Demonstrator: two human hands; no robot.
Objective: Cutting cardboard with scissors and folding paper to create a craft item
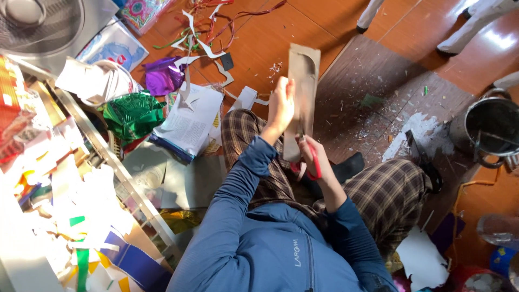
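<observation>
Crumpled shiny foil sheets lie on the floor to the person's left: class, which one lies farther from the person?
The purple crumpled foil sheet; the green crumpled foil sheet lies below it in the head view, closer to the person's knee.

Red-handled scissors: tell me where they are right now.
In the head view, the red-handled scissors are in the right hand, centre frame above the lap, cutting into the cardboard strip held by the left hand.
</observation>
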